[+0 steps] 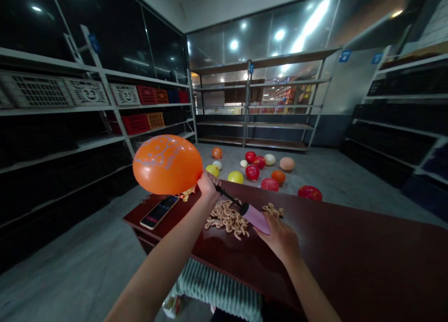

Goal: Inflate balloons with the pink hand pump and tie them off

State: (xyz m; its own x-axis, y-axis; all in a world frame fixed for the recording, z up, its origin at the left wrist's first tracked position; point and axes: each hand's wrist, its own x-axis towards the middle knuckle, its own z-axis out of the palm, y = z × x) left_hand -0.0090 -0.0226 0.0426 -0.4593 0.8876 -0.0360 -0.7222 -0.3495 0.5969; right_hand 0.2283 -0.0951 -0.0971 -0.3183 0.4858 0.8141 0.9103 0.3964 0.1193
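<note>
A large inflated orange balloon (168, 164) with a printed drawing floats out to the left of my left hand (209, 185). The fingers of that hand are closed around the balloon's neck, where the black nozzle end of a pump meets it. My right hand (280, 235) is wrapped round the pink barrel of the hand pump (257, 218), whose black rod runs between both hands. Beneath the pump lies a pile of tan, curled pieces (229, 217) on the dark red table (336, 247). The point where neck and nozzle join is hidden by my left fingers.
A phone (160, 212) and some yellowish limp pieces (187, 193) lie at the table's left. A smaller tan pile (273, 210) is behind the pump. Several balloons, one red (252, 172), rest on the floor beyond. Shelves (248, 102) stand around; a ribbed cushion (219, 289) is below.
</note>
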